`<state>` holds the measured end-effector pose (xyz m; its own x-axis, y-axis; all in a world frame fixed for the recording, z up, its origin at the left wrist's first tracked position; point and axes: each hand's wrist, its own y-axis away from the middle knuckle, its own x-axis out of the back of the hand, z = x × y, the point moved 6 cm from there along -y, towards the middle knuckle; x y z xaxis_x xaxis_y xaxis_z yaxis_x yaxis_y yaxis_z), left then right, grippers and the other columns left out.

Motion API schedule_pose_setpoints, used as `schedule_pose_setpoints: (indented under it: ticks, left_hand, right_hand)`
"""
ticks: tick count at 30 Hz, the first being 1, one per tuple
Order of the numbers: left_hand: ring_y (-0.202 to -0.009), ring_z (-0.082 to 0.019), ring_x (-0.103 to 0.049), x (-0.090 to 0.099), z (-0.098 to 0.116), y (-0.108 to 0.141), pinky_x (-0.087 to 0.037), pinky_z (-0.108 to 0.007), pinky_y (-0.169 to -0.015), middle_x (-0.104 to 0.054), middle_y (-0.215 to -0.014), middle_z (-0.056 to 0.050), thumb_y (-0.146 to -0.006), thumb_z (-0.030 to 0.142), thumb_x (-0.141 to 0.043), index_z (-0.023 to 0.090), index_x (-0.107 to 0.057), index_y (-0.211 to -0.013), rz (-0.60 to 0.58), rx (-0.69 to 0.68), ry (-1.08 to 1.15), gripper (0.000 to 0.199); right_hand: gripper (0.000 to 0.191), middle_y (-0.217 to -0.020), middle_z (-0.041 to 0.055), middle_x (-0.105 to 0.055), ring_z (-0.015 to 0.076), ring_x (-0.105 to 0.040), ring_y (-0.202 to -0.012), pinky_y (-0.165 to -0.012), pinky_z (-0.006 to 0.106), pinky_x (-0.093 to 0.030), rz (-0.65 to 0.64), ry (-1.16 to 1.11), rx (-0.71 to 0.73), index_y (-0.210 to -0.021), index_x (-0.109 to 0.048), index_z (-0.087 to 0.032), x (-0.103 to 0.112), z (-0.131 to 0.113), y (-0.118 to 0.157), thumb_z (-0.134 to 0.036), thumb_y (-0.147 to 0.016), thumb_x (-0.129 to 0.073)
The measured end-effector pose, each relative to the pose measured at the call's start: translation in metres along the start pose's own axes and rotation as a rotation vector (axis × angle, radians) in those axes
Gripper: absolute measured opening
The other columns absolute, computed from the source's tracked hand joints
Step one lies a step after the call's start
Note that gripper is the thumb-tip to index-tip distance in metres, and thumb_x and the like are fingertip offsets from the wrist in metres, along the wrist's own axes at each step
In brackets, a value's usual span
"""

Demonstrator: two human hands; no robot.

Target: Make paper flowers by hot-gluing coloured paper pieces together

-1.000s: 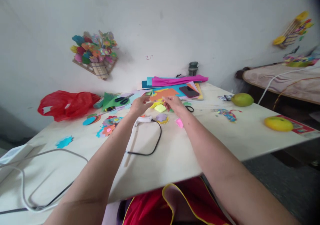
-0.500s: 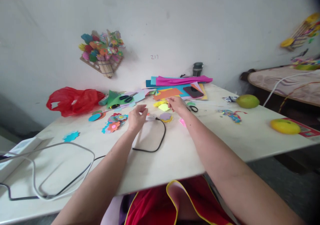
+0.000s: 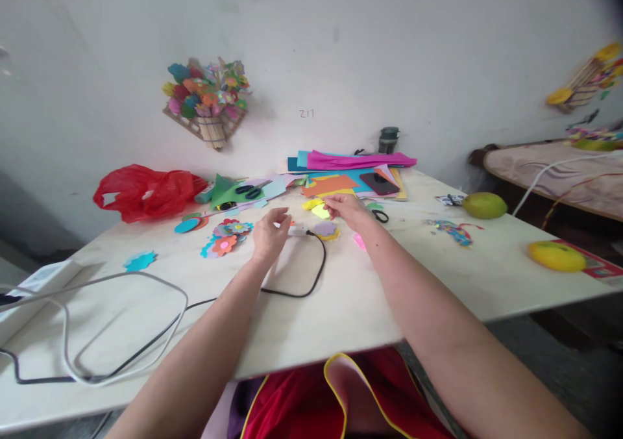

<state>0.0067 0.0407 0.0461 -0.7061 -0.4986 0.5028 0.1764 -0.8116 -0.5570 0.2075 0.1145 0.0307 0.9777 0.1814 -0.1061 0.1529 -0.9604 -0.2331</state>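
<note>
My left hand (image 3: 271, 232) is held over the table with thumb and fingers curled together; what they pinch, if anything, is too small to make out. It is beside the end of a white device with a black cable (image 3: 323, 263). My right hand (image 3: 344, 208) is closed in a pinch beside yellow paper pieces (image 3: 320, 210), its fingertips hiding whatever they hold. Between and below the hands lies a lilac paper flower (image 3: 324, 228) on a yellow one. Several layered paper flowers (image 3: 224, 244) lie left of my left hand.
Scissors (image 3: 249, 192) rest on coloured paper at the back left, near a red plastic bag (image 3: 150, 192). Behind my right hand are a phone (image 3: 378, 183) and stacked sheets (image 3: 357, 160). Mangoes (image 3: 557, 256) sit at right; looped cables (image 3: 186, 296) cross the left side.
The view has shifted slightly. My right hand's fingers have turned a little lower beside the yellow paper. My left hand keeps nearly the same curled pose.
</note>
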Motion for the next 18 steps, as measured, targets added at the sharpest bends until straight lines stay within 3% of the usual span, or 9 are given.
schedule_pose_setpoints:
  ticks: [8,18]
  left_hand:
    - [-0.082,-0.017,-0.064,0.001,0.004,0.002,-0.048,-0.028,-0.076,-0.069,-0.082,-0.003,-0.074,0.029,-0.055,0.020,-0.064,-0.097,-0.008,-0.002,0.047,0.026]
    - [-0.081,-0.017,-0.064,0.000,-0.001,-0.001,-0.048,-0.028,-0.075,-0.069,-0.083,-0.003,-0.074,0.031,-0.055,0.022,-0.065,-0.097,0.014,-0.016,0.038,0.026]
  right_hand:
    - [0.025,-0.042,-0.0054,-0.051,0.0052,-0.042,-0.035,-0.034,0.018,-0.037,0.061,0.067,-0.003,-0.060,-0.055,-0.014,0.001,0.000,0.000,-0.028,-0.057,-0.076]
    - [0.028,-0.046,-0.0036,-0.052,0.0046,-0.039,-0.032,-0.030,0.018,-0.033,0.176,0.074,-0.012,-0.059,-0.054,-0.015,0.017,0.001,-0.001,-0.036,-0.075,-0.061]
